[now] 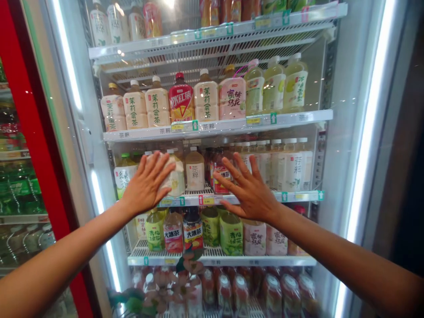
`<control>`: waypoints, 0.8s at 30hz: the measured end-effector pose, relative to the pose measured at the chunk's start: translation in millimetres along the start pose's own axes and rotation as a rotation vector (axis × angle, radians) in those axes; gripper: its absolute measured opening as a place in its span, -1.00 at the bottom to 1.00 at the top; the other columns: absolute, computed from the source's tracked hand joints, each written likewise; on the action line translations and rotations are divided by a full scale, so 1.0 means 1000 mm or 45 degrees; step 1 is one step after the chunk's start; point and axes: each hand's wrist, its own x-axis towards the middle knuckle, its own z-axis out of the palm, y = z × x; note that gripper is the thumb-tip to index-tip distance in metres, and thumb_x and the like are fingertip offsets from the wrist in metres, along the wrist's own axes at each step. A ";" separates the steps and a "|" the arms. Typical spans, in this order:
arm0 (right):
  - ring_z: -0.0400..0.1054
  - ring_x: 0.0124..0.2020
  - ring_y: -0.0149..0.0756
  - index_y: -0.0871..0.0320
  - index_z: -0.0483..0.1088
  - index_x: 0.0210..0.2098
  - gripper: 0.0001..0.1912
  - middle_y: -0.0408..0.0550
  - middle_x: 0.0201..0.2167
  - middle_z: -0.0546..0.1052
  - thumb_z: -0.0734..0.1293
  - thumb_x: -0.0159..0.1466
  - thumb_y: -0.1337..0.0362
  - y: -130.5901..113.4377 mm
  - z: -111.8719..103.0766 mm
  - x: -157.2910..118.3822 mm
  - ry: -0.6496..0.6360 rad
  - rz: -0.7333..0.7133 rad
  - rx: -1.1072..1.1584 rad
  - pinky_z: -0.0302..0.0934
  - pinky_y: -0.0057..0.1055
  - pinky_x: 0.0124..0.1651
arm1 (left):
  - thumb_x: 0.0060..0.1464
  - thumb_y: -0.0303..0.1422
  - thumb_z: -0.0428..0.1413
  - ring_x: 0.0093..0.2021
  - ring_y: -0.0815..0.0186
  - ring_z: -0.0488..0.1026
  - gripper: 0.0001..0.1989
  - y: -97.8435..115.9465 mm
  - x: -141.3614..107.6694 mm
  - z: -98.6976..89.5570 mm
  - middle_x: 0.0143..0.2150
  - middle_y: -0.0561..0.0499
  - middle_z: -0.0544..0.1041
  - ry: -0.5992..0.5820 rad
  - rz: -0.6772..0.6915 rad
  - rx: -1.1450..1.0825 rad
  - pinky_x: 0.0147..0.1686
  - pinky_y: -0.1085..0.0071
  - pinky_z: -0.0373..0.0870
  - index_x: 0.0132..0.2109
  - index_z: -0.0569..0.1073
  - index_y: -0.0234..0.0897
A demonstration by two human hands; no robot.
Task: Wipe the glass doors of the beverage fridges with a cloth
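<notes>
Cooler shelf (188,201): tea btls (195,170); L hand (145,185), R hand (248,187) spread.

Red-framed drinks cooler (43,176) alongside

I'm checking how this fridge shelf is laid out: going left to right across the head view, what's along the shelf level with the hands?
Green-capped tea bottle → left hand → amber tea bottle → right hand → white-capped tea bottles

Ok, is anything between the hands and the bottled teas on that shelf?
Apparently the cooler's glass door: the left hand and right hand look pressed flat on it, in front of the bottled teas.
</notes>
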 end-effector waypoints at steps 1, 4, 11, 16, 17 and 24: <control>-0.40 0.56 0.18 -0.04 -0.16 0.52 -0.12 -0.12 0.56 -0.21 0.32 0.36 -0.04 -0.008 0.003 -0.003 -0.013 -0.015 0.004 -0.27 0.40 0.48 | 0.38 -0.06 -0.11 0.56 0.11 -0.44 -0.25 -0.009 0.008 -0.001 0.59 -0.06 -0.25 0.039 -0.102 0.005 0.52 -0.04 -0.37 0.53 -0.24 -0.13; -0.34 0.56 0.11 -0.06 -0.11 0.51 -0.14 -0.13 0.55 -0.13 0.32 0.36 -0.03 -0.026 0.014 -0.010 -0.054 -0.048 -0.021 -0.19 0.30 0.50 | 0.37 -0.08 -0.09 0.56 0.06 -0.48 -0.23 -0.003 0.028 0.004 0.59 -0.09 -0.32 0.109 -0.229 0.016 0.51 -0.11 -0.36 0.53 -0.25 -0.17; -0.33 0.56 0.07 -0.10 -0.15 0.52 -0.15 -0.08 0.56 -0.23 0.31 0.38 0.00 -0.026 0.016 -0.012 -0.062 -0.046 -0.022 -0.20 0.26 0.50 | 0.30 -0.05 0.02 0.57 0.17 -0.31 -0.27 0.083 -0.033 0.022 0.56 0.03 -0.03 -0.089 0.247 -0.038 0.55 0.07 -0.31 0.49 0.06 -0.19; -0.34 0.56 0.13 -0.11 -0.22 0.53 -0.11 -0.10 0.55 -0.19 0.31 0.37 0.01 -0.042 0.020 -0.020 -0.120 0.123 0.020 -0.26 0.38 0.48 | 0.35 0.01 -0.09 0.56 0.20 -0.31 -0.25 0.015 -0.021 0.007 0.57 0.07 -0.07 -0.080 0.172 -0.160 0.54 0.06 -0.37 0.53 -0.13 -0.08; -0.35 0.56 0.15 -0.09 -0.23 0.53 -0.10 -0.09 0.55 -0.19 0.31 0.36 0.01 -0.046 0.021 -0.023 -0.124 0.148 0.019 -0.26 0.39 0.48 | 0.37 0.02 -0.15 0.56 0.13 -0.33 -0.27 -0.006 -0.008 0.002 0.58 0.08 -0.13 -0.064 0.062 -0.175 0.53 -0.02 -0.38 0.53 -0.17 -0.05; -0.39 0.56 0.14 -0.05 -0.25 0.53 -0.08 -0.09 0.56 -0.29 0.31 0.36 0.00 -0.049 0.025 -0.026 -0.079 0.129 0.005 -0.28 0.39 0.49 | 0.40 -0.03 -0.19 0.54 0.05 -0.56 -0.25 0.002 0.033 0.004 0.59 -0.04 -0.42 0.060 -0.271 -0.084 0.49 -0.08 -0.49 0.53 -0.26 -0.23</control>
